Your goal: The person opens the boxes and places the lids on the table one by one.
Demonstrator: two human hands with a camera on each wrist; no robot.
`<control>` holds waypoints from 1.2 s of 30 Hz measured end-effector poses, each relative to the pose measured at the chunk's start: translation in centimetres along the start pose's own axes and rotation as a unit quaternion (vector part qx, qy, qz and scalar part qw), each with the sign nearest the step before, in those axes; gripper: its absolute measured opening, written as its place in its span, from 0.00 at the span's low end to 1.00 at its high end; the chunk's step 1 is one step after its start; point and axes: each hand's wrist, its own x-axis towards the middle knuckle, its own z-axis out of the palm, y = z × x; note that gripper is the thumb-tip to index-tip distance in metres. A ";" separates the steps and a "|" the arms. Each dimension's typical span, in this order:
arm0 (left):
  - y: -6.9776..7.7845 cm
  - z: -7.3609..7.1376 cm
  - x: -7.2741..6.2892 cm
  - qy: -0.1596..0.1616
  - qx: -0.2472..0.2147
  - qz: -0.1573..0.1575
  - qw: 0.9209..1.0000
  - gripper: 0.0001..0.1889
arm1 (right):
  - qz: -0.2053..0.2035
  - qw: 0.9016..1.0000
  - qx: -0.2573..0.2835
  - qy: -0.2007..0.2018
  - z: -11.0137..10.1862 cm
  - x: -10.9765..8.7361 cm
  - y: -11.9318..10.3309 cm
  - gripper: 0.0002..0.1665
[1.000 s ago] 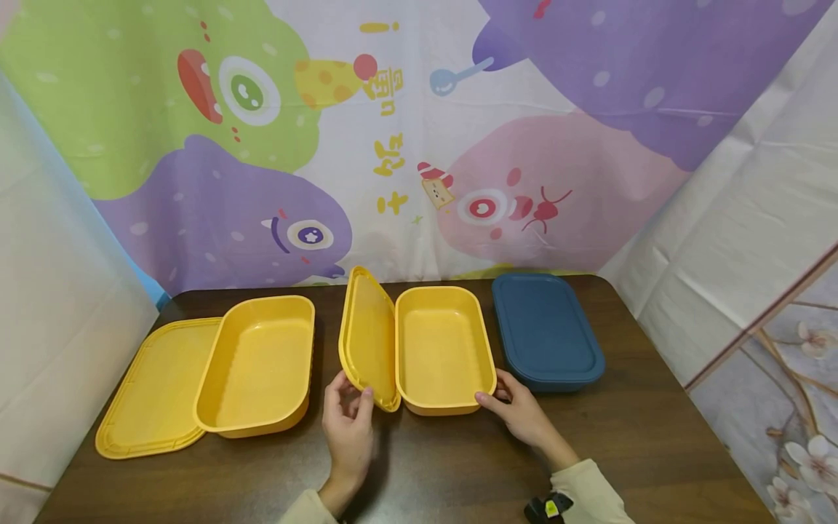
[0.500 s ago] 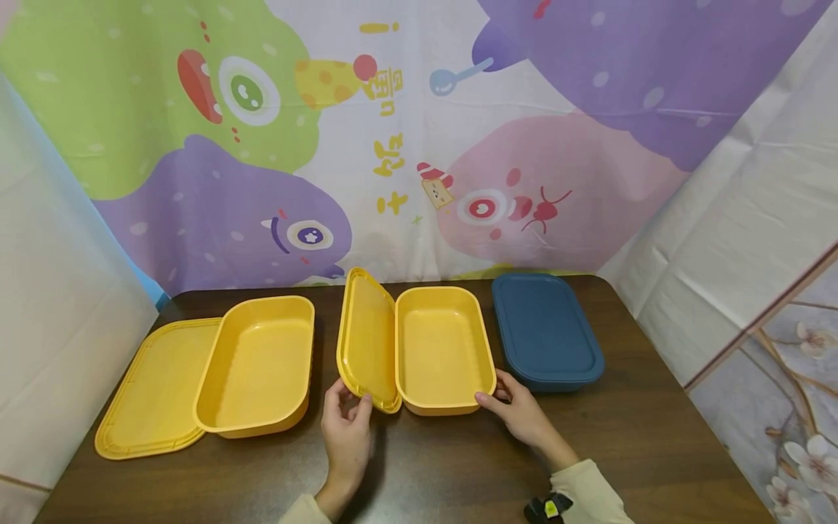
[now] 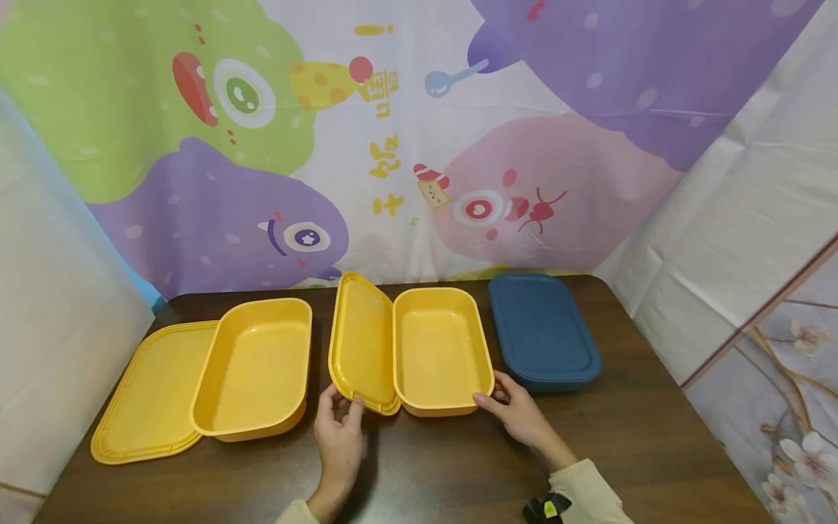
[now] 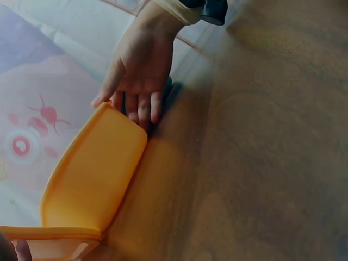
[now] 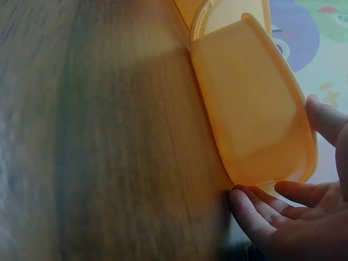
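Head view, left hand (image 3: pixel 339 435) pinching a tilted yellow lid (image 3: pixel 360 343) between thumb and fingers — just left of a yellow box (image 3: pixel 442 354) — right hand (image 3: pixel 519 415) gripping the box's near right corner, blue box (image 3: pixel 545 327) farther right

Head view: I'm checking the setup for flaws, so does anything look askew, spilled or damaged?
The tilted lid, held by the left hand beside the middle box, looks askew because the other lid lies flat. No spill or damage shows.
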 end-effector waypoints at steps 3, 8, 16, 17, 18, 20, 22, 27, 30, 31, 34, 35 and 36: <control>-0.1 -0.1 0.1 -0.003 -0.003 -0.010 1.000 0.13 | 0.002 1.000 -0.001 0.005 -0.1 0.0 0.0 0.37; -0.2 -0.4 0.1 -0.001 0.002 -0.045 0.999 0.13 | 0.008 1.000 0.000 0.004 0.1 -0.1 -0.1 0.36; -0.2 -0.5 0.2 0.000 -0.018 -0.083 0.996 0.15 | 0.006 1.000 -0.002 0.005 0.0 -0.2 -0.1 0.36; -0.2 -0.5 0.2 0.001 -0.022 -0.086 0.996 0.15 | 0.009 1.000 0.001 0.006 0.0 -0.2 -0.1 0.36; -0.2 -0.6 0.3 0.003 -0.025 -0.089 0.996 0.15 | 0.007 1.000 0.000 0.005 0.0 -0.2 -0.1 0.37; -0.3 -0.6 0.4 0.006 -0.028 -0.096 0.995 0.14 | 0.005 1.000 0.001 0.004 0.0 -0.1 -0.1 0.37; -0.3 -0.8 0.4 0.006 -0.031 -0.108 0.994 0.15 | 0.004 1.000 0.003 0.004 0.0 -0.1 -0.1 0.37; -0.4 -1.1 0.6 -0.001 -0.042 -0.149 0.988 0.17 | 0.003 1.000 0.008 0.011 0.1 -0.1 -0.2 0.36; -0.4 -1.2 0.7 -0.002 -0.047 -0.172 0.984 0.17 | 0.001 1.000 0.008 0.019 0.1 -0.2 -0.3 0.36; -0.5 -1.2 0.7 -0.002 -0.047 -0.178 0.983 0.18 | 0.001 1.000 0.009 0.022 0.1 -0.3 -0.3 0.36; -0.6 -1.3 0.8 -0.003 -0.046 -0.192 0.980 0.17 | -0.004 0.999 0.014 0.030 0.2 -0.4 -0.3 0.35; -0.6 -1.3 0.8 -0.004 -0.047 -0.196 0.980 0.17 | -0.005 0.999 0.015 0.032 0.2 -0.5 -0.4 0.34; -0.6 -1.3 0.8 -0.004 -0.048 -0.200 0.979 0.17 | -0.006 0.999 0.017 0.034 0.2 -0.5 -0.4 0.34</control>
